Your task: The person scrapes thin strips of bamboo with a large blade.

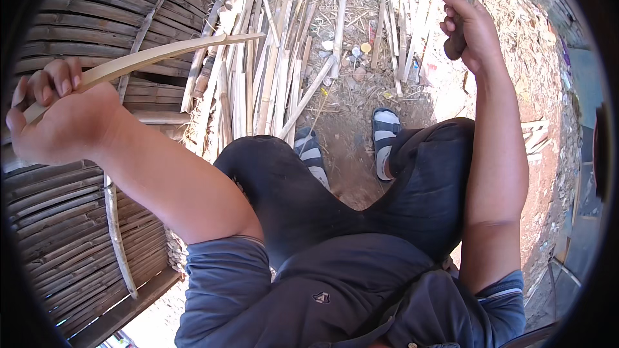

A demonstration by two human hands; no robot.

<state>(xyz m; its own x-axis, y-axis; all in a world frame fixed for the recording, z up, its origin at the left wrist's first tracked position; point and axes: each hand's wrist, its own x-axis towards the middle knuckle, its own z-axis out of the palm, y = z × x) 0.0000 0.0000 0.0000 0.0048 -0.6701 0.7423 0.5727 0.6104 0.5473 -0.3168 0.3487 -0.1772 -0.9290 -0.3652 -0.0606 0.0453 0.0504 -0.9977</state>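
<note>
Raised at the far left, my left hand (71, 106) is closed around one end of a pale split bamboo strip (161, 51). The strip points to the right and narrows at its far end, above a pile of bamboo strips (264, 84). Out at the upper right, my right hand (477, 32) grips the thick handle of a knife (458, 29). Its dark blade points away from me and runs out of the picture at the top. The knife and the bamboo strip are well apart.
A slatted bamboo wall (77, 32) rises along the left side. My sandalled feet (385, 132) stand on dirt ground (351, 174) strewn with shavings and scraps. More long bamboo strips (406, 19) lie ahead at the right. A grey-blue panel (590, 180) stands at the far right.
</note>
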